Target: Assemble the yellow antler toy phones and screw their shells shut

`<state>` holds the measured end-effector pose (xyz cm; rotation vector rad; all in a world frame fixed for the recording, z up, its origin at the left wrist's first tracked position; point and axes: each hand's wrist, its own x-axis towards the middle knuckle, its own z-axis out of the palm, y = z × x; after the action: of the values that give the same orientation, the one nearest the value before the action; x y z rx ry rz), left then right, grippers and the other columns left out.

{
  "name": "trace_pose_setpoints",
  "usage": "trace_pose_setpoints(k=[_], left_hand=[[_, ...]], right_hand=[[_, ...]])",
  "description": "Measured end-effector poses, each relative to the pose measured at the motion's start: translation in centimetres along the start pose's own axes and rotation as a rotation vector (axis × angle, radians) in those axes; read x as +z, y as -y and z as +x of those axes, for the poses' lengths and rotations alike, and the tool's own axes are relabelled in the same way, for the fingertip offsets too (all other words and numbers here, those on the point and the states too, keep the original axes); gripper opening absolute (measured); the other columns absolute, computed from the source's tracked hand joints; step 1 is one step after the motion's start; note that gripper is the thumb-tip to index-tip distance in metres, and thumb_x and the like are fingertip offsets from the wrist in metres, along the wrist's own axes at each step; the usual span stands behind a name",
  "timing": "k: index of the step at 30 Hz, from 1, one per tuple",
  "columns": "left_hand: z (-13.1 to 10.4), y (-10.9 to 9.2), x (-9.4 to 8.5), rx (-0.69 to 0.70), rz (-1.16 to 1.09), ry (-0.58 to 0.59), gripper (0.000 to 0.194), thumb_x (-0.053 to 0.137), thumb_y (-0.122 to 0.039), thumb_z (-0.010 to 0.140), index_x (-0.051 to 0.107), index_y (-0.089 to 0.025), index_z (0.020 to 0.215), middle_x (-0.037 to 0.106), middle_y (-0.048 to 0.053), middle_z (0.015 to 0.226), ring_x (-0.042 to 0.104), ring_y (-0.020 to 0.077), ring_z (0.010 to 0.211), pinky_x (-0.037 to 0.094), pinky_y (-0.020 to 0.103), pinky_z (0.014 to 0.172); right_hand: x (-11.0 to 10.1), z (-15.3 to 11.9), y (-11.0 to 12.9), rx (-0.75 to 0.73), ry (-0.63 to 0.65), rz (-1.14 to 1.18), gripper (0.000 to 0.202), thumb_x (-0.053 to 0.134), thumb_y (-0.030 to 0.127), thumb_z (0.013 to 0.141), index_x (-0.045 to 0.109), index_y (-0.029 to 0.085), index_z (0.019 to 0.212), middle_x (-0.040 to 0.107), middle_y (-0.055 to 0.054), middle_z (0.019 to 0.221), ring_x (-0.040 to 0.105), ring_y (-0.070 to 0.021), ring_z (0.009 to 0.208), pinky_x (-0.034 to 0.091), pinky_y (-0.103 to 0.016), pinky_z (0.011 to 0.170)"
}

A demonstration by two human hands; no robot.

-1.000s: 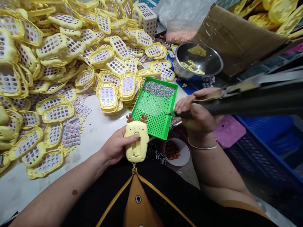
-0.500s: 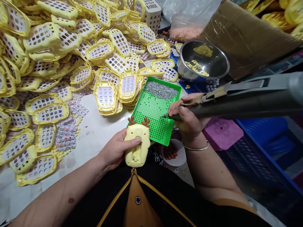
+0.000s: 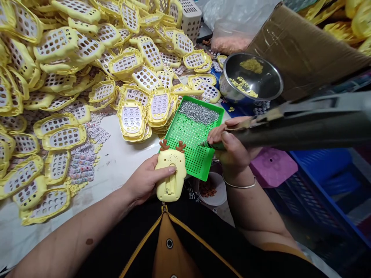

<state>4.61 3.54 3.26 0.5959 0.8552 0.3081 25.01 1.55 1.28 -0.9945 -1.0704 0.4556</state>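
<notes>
A yellow toy casing (image 3: 176, 185) with brown antlers is gripped in my left hand (image 3: 146, 177), its back and open battery slot facing up, my thumb across it. My right hand (image 3: 232, 144) is wrapped round the front of a dark power screwdriver (image 3: 278, 133). The driver's tip points left, over the green perforated tray (image 3: 199, 162). Small silvery screws (image 3: 198, 112) are heaped at the tray's far end. Whether the tip carries a screw is too small to tell.
Yellow casing fronts (image 3: 55, 44) pile up at the left and back; a short stack (image 3: 132, 117) stands left of the tray. Beyond it sit a metal bowl (image 3: 269, 79) and cardboard (image 3: 307, 50). A pink stool (image 3: 274, 168) and blue crate (image 3: 324, 208) are at right.
The view has shifted slightly. The casing in my left hand is a little higher and further right. My right hand still holds the screwdriver over the tray.
</notes>
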Motion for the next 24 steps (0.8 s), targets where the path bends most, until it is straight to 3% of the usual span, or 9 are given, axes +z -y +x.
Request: trace_pose_setpoints(k=[4, 9, 16, 24], left_hand=[[0.2, -0.1, 0.4, 0.007, 0.005, -0.039, 0.042, 0.076, -0.022, 0.07, 0.06, -0.014, 0.107, 0.072, 0.011, 0.092, 0.067, 0.0205, 0.075, 0.053, 0.034, 0.069], [0.3, -0.2, 0.7, 0.015, 0.01, -0.058, 0.047, 0.077, -0.023, 0.068, 0.06, -0.014, 0.111, 0.07, 0.011, 0.094, 0.066, 0.0215, 0.077, 0.052, 0.035, 0.069], [0.4, -0.1, 0.6, 0.038, 0.024, -0.031, 0.046, 0.077, -0.024, 0.068, 0.06, -0.014, 0.109, 0.069, 0.008, 0.09, 0.064, 0.0191, 0.074, 0.051, 0.032, 0.067], [0.5, -0.2, 0.6, 0.033, 0.037, -0.012, 0.047, 0.077, -0.025, 0.067, 0.06, -0.016, 0.11, 0.068, 0.007, 0.088, 0.063, 0.0191, 0.074, 0.049, 0.032, 0.068]], right_hand=[[0.9, 0.4, 4.1, -0.11, -0.002, 0.161, 0.009, 0.059, 0.032, 0.082, 0.057, 0.031, 0.09, 0.043, 0.005, 0.055, 0.045, -0.0134, 0.043, 0.042, -0.031, 0.045], [2.1, 0.2, 8.0, -0.056, 0.095, 0.235, 0.008, 0.061, 0.032, 0.083, 0.061, 0.03, 0.091, 0.047, 0.004, 0.053, 0.046, -0.0144, 0.042, 0.043, -0.033, 0.042], [3.0, 0.0, 7.0, -0.051, 0.165, 0.366, 0.012, 0.061, 0.025, 0.082, 0.061, 0.025, 0.094, 0.05, 0.004, 0.056, 0.05, -0.0133, 0.045, 0.045, -0.032, 0.044], [2.9, -0.2, 6.0, -0.025, 0.221, 0.306, 0.015, 0.06, 0.028, 0.083, 0.056, 0.027, 0.097, 0.052, 0.005, 0.061, 0.055, -0.0141, 0.051, 0.049, -0.032, 0.049]])
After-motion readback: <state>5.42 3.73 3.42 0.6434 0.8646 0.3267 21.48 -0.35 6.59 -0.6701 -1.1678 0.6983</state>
